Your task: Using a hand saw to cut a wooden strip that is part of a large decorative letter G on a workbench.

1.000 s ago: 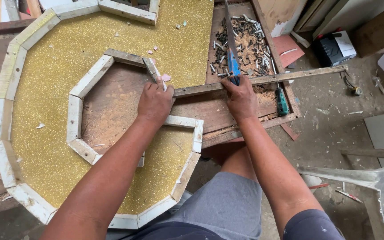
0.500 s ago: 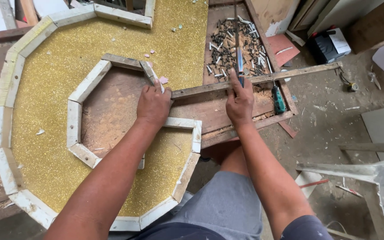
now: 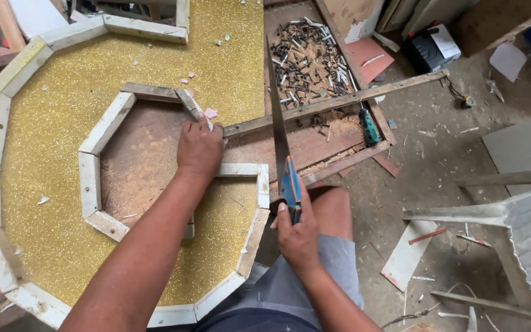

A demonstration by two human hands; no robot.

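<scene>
Saw [image 3: 279,132] gripped in the right hand [image 3: 297,237] runs toward twelve o'clock across the wooden strip [image 3: 333,103], which the flat left hand [image 3: 199,149] pins at nine o'clock.

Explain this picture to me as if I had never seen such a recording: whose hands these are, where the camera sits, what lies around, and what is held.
The view comes from a camera worn on a person's head, looking down at their own two bare hands. The left hand presses flat on a long wooden strip at the inner edge of a gold glittery ring-shaped board edged with whitish wooden pieces. The right hand has its grip closed on the blue handle of a handsaw, whose blade lies across the strip. Behind is a wooden tray of nails, with a green-handled screwdriver beside it. Sawdust and wood offcuts lie on the floor.
</scene>
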